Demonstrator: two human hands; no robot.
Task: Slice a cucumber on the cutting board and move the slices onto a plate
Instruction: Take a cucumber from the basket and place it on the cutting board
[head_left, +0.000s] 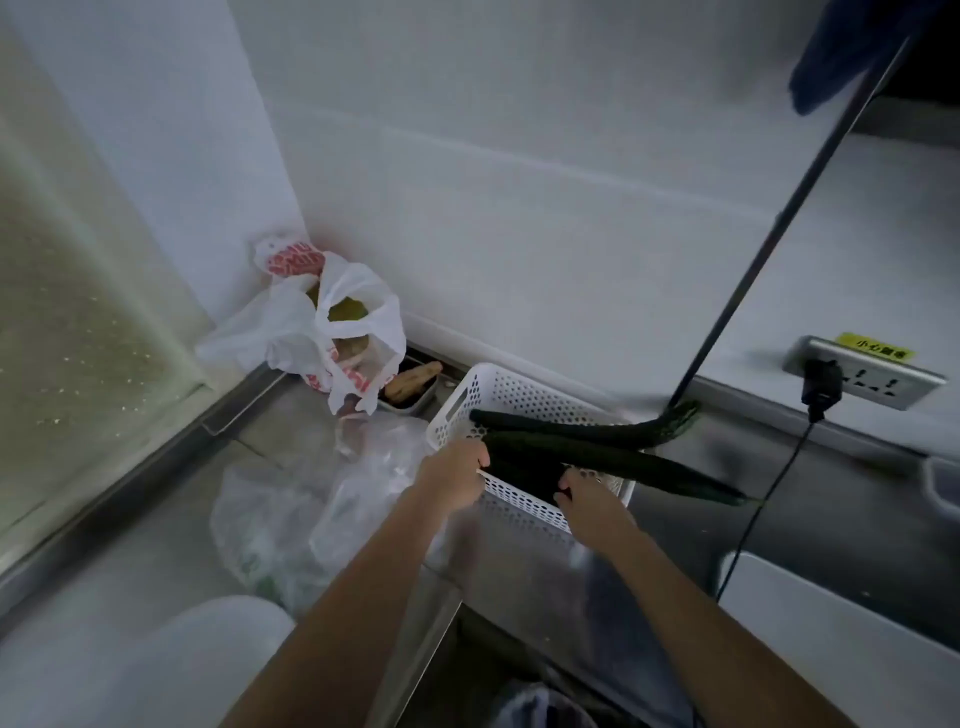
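- While both arms reach forward in the head view, the left hand (457, 475) sits at the near left corner of a white perforated basket (524, 506), its fingers curled over the rim and gripping it.
- The right hand (587, 501) is at the near edge of the same basket, fingers bent down into it around the end of a dark cucumber (524, 475); the fingertips are hidden in shadow, so whether they actually close on it I cannot tell.
- A second cucumber (618, 460) lies across the basket and sticks out well past its right side, over the steel counter (675, 561).
- A third cucumber (582, 428) lies behind it, its far end curving up near a dark pole (789, 213) (which slants up toward the top right).
- Left of the basket are clear plastic bags (311, 509), and behind them a white shopping bag (322, 327) with red print stands in the corner.
- A small tray (413, 387) holding brownish food sits between that bag and the basket.
- On the right wall, a black plug (822, 382) is in a socket (878, 376), its cable hanging down over the counter.
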